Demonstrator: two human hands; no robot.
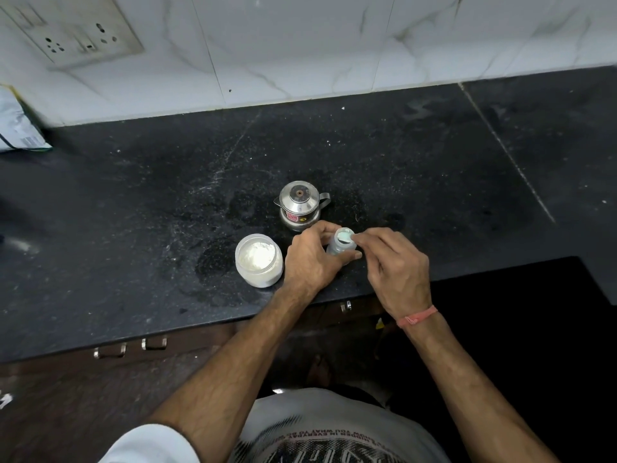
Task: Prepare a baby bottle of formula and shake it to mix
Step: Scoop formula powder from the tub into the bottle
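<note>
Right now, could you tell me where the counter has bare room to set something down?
Free: counter right of the steel pot, and left of the powder jar. Crowded: pot, jar, and bottle clustered at both hands.

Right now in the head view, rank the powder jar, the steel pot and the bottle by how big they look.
1. Powder jar and steel pot: too alike to separate.
2. Bottle: looks smallest, though the left hand and right hand cover part of it.
</note>
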